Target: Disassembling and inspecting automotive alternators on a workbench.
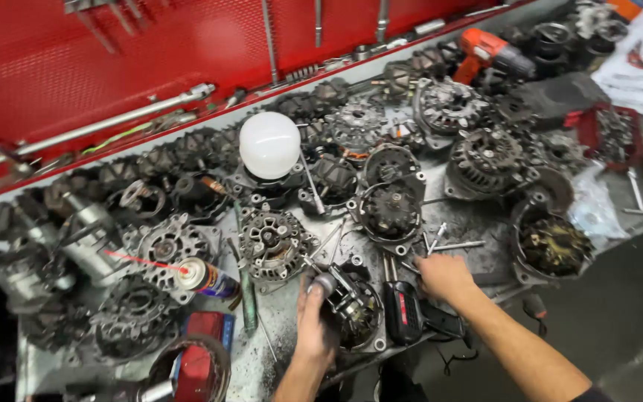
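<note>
My left hand (pixel 312 327) rests on the left side of a dark round alternator housing (pixel 359 320) at the bench's near edge, fingertips up against a small metal part (pixel 324 283) on its top. My right hand (pixel 444 277) lies fingers-down on the bench just right of it, over loose bolts (pixel 440 242), and what it grasps is hidden. Between the two hands lies a black power tool with a red label (pixel 402 313).
Several alternators and housings crowd the metal bench (pixel 277 298). A white globe lamp (pixel 269 145) stands mid-bench. A spray can with a red straw (pixel 206 277) lies at the left. An orange drill (pixel 485 50) and a red parts bin (pixel 608 134) sit far right. A red pegboard wall (pixel 113 59) stands behind.
</note>
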